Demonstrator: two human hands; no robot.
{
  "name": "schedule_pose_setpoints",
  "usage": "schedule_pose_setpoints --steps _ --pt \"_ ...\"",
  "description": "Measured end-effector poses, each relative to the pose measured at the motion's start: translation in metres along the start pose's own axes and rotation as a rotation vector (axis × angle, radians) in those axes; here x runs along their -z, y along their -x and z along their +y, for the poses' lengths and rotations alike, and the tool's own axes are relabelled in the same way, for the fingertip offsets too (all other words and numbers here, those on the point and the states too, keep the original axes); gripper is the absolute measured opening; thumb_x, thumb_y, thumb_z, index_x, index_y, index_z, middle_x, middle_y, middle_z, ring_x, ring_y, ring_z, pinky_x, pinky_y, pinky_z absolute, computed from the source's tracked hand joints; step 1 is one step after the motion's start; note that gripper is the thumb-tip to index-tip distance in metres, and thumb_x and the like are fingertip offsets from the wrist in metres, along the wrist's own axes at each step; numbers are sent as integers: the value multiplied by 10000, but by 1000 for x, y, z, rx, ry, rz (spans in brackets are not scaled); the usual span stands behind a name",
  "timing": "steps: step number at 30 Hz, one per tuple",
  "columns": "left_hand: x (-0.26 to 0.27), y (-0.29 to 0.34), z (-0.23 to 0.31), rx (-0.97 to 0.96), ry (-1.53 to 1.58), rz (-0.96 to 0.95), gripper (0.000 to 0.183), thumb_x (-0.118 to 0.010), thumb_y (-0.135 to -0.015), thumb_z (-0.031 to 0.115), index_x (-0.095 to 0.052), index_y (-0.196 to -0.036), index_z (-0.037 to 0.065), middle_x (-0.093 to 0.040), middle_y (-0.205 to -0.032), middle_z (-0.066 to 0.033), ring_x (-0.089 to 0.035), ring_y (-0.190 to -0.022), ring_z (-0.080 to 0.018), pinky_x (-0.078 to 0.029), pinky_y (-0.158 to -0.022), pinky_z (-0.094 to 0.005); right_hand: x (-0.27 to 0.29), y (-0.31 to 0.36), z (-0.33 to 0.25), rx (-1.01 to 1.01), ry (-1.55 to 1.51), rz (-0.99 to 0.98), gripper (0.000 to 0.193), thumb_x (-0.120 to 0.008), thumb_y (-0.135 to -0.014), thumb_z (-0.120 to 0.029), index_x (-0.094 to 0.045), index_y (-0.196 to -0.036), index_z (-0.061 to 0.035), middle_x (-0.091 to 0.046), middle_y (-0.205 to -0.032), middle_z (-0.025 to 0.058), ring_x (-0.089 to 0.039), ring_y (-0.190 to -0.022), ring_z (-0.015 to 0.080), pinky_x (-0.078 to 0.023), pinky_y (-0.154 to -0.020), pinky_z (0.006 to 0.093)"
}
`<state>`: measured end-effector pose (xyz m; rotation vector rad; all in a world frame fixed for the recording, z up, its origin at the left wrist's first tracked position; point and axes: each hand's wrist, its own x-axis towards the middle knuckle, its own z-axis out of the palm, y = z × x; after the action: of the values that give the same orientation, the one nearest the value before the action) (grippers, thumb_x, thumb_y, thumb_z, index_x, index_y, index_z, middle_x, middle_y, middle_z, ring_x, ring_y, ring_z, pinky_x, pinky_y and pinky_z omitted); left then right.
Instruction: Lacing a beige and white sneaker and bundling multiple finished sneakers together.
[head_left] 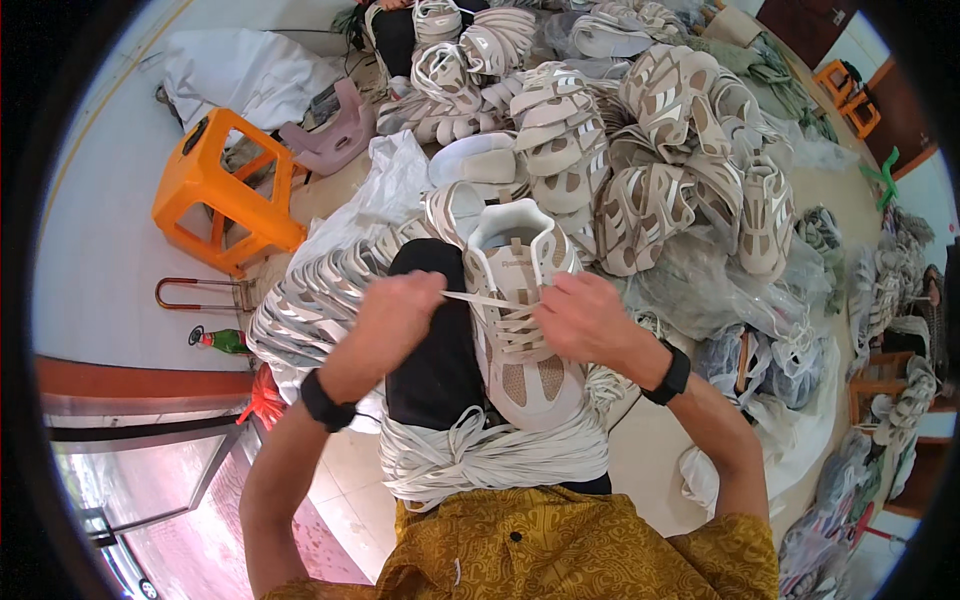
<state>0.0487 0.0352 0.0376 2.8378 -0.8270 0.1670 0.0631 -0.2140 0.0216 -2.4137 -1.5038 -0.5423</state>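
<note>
A beige sneaker (541,392) rests on my lap, toe toward me, beside my black-trousered leg (428,375). A pale shoelace (478,299) runs through its lower eyelets and stretches taut across the tongue (515,277). My left hand (398,312) grips the lace to the left of the sneaker, fingers closed. At the sneaker's right eyelet edge, my right hand (580,316) is closed in a pinch on the lace; its fingertips are partly hidden. Over my thighs lies a thick bundle of loose white laces (490,460).
Beyond my knees rise piles of beige shoe uppers (565,130), and a long stacked row (310,310) lies left of my leg. An orange stool (225,190) stands at far left, near a mauve plastic stool (335,130). Clear plastic bags (690,290) lie to the right.
</note>
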Motion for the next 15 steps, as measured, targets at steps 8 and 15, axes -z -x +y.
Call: schedule_pose_setpoints --steps 8,15 --pt "12 49 -82 213 -128 87 55 -464 -715 32 -514 -735 42 -515 -646 -149 -539 -632 -330 -424 -556 -399 -41 80 27 -528 -369 187 159 -604 -615 -43 -576 -771 -35 -525 -648 50 -509 -580 148 -401 -507 279" --pt "22 20 -37 330 -361 84 88 -512 -734 73 -553 -811 61 -536 -759 -137 -549 -719 -286 -437 -555 -350 -48 85 45 -1437 -1672 53 373 -584 -742 -193 -542 -1092 -68 -565 -699 6 -535 -636 99 -397 -530 228"
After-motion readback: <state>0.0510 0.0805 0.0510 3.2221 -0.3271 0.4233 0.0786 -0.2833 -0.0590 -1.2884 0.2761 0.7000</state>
